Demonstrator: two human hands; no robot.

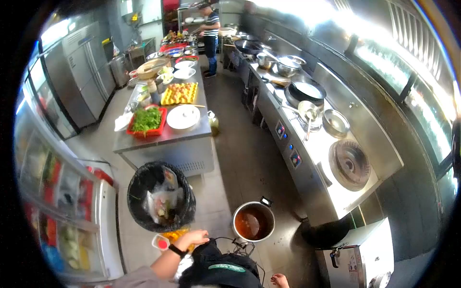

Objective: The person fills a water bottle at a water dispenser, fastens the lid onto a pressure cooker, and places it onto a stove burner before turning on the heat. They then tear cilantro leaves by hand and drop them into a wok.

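My left hand point(194, 237), with a dark band on the wrist, is held in front of my black apron point(221, 269). Its fingers look loosely extended, and I see nothing in them. Just beyond it on the floor are an orange-yellow item point(174, 235) and a small white tub point(161, 242) with something red inside. Only part of my right hand point(279, 280) shows at the bottom edge, its fingers slightly apart and holding nothing visible. Ahead of it, a metal pot point(236, 231) of reddish-brown liquid stands on the floor, apart from both hands.
A lined bin point(134, 211) with rubbish stands left. Behind it, a steel table point(204, 129) bears red-basket greens point(146, 119), a tray of eggs point(180, 93) and plates. Stoves point(312, 187) line the right. A co-worker point(210, 38) stands far down the aisle.
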